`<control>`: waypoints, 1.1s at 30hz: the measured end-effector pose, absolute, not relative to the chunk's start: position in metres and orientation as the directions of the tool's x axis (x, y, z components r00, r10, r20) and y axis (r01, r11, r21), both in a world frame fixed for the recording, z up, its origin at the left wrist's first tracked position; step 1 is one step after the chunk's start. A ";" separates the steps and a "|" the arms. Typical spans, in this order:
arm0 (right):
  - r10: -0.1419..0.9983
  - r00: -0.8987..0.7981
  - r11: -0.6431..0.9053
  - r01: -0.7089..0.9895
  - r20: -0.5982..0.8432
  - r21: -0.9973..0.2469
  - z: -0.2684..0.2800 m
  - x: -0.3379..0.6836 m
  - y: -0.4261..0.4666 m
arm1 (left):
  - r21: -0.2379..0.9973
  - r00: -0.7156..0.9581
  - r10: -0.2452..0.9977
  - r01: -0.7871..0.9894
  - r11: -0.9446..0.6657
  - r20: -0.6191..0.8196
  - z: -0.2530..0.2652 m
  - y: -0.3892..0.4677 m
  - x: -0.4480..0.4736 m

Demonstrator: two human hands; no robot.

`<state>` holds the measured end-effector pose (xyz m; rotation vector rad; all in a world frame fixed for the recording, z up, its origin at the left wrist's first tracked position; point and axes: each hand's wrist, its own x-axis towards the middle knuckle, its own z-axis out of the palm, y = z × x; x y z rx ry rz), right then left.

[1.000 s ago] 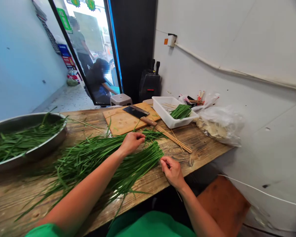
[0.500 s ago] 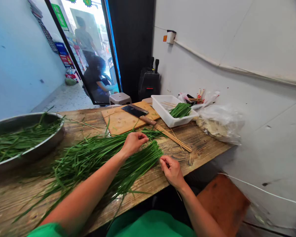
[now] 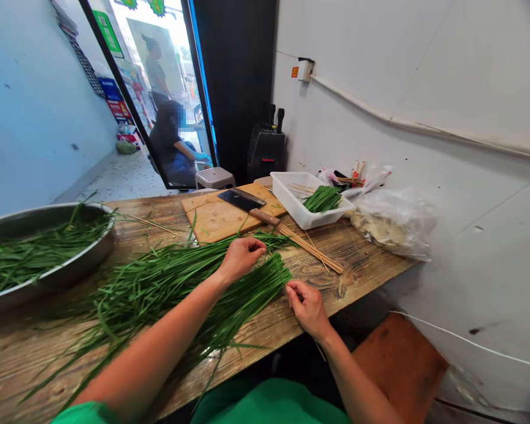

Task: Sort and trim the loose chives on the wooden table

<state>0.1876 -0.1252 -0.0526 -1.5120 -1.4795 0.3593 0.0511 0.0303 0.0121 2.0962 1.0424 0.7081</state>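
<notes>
Long green garlic chives [image 3: 159,282] lie in a loose heap across the wooden table, with their cut ends bunched toward the right. My left hand [image 3: 244,256] is closed in a pinch at the far side of the bunched ends; what its fingertips hold, if anything, is hidden. Close to the near corner of those ends, my right hand [image 3: 307,305] is closed with thumb and forefinger together. A thin bamboo skewer [image 3: 320,350] shows below its palm, and the rest of it is hidden by the hand.
Beyond the chives lie a cutting board [image 3: 212,222], a cleaver [image 3: 242,200] and a bundle of skewers [image 3: 309,244]. A white plastic bin [image 3: 311,221] holds chives and skewers. At left stands a metal basin [image 3: 108,232] of greens; plastic bags [image 3: 393,218] sit by the wall.
Both hands stay almost where they were, over the same bunch of chives. Outside the glass, the people have shifted their posture slightly.
</notes>
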 end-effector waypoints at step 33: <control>0.882 0.246 0.191 0.592 0.401 -0.783 -0.053 0.187 -0.127 | 0.631 0.623 0.768 0.537 -0.561 0.152 0.025 0.025 0.007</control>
